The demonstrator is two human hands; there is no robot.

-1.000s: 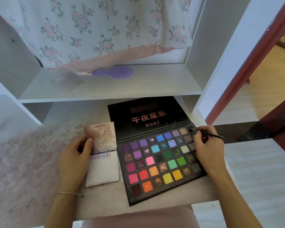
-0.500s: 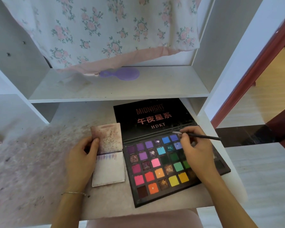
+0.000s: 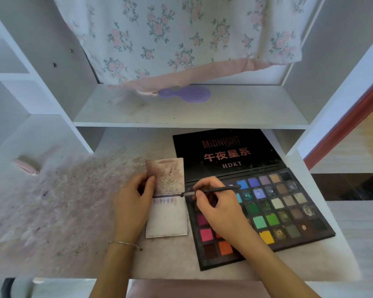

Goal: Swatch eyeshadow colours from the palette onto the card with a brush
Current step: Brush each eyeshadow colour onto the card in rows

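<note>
Small card (image 3: 167,220) flat on desk (image 3: 73,211), touching big palette (image 3: 289,211) at 3 o'clock. Brush (image 3: 211,191) pinched in right hand (image 3: 220,214), tip at card's right edge. Left hand (image 3: 131,203) gripping card's flipped-up top flap. Purple hairbrush (image 3: 187,94) on shelf at 12 o'clock.

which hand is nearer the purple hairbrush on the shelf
Left. The left hand holds the card more nearly below the purple hairbrush; the right hand, gripping the brush, is over the palette, further right.
</note>
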